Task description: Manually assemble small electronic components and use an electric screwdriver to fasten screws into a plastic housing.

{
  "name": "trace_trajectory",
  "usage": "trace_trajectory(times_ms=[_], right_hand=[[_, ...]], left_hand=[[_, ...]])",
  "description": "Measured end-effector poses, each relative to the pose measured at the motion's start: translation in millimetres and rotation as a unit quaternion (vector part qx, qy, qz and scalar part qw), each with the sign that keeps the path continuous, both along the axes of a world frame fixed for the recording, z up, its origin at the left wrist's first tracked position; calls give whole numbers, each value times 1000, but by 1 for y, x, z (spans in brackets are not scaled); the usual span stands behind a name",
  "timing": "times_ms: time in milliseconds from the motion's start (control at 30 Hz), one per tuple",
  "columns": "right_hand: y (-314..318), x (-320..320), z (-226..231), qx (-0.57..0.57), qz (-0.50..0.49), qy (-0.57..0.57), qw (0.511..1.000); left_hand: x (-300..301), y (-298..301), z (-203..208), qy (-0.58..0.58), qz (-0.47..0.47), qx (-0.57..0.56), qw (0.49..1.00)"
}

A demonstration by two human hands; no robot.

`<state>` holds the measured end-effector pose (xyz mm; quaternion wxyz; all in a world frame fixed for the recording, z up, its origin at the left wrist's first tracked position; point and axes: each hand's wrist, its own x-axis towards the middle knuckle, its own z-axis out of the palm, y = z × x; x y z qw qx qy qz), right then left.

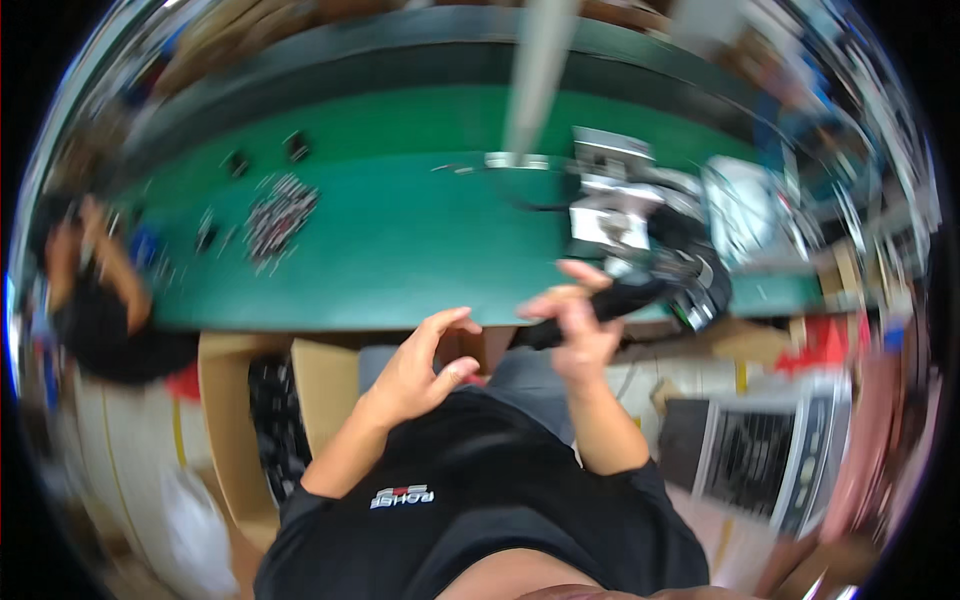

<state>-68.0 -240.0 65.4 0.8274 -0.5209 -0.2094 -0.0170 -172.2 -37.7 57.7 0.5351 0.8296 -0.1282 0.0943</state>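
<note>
My left hand [420, 372] is held over my lap by the bench's front edge. Its fingers curve with the thumb apart, and nothing shows between them. To its right, my right hand [577, 335], smeared by motion, is around a long black handle-shaped object [640, 293]. This object slants from beside my wrist up toward the equipment on the right, and its exact kind is not clear. Beyond it stands a metal-and-white bench device [612, 215], also blurred, with a black rounded part [708, 290] at its near side.
On the green bench [420, 230] lies a pile of small metallic parts [280, 222], with two small dark pieces [296, 147] behind. A pale post [540, 80] rises at the back. An open carton [322, 390] stands below left; a co-worker [105, 290] sits far left.
</note>
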Motion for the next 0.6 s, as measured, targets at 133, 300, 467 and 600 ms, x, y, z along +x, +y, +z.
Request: trace_trajectory(times_ms=[133,300,467,600], right_hand=[[-18,29,-12,164,120,142,969],[-1,47,-22,27,66,39,997],[27,50,-12,-68,24,20,997],[29,44,-5,-133,13,12,991]], left_hand=[[-71,60,-48,33,307,-1,951],[-200,157,-156,107,685,-16,721],[-283,227,-244,398,654,37,642],[-262,259,-305,377,557,-71,736]])
